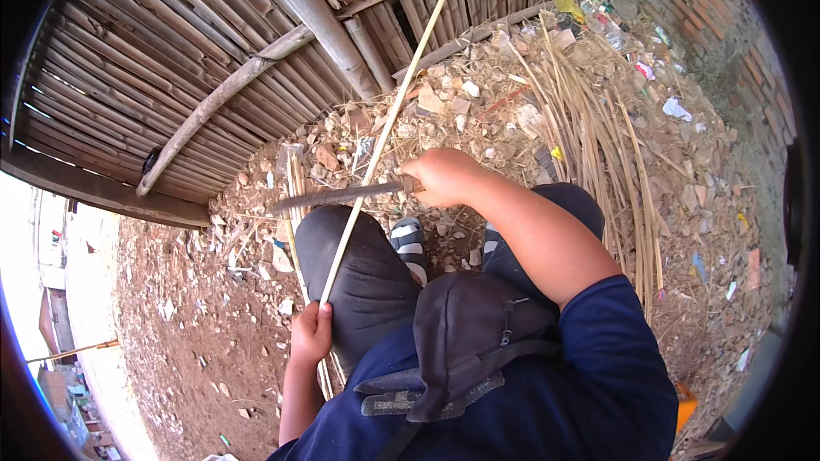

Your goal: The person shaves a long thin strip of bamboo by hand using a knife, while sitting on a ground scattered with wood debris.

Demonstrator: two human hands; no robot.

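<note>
Rubble ground; left hand holds bamboo strip, right hand grips knife.

Scraps of packaging lay in the rubble by the brick wall, up at the far right. A crumpled yellow wrapper sat on top of the heap, a small pink one further right, and a torn white plastic piece below that. They were too small to make out more.
</note>
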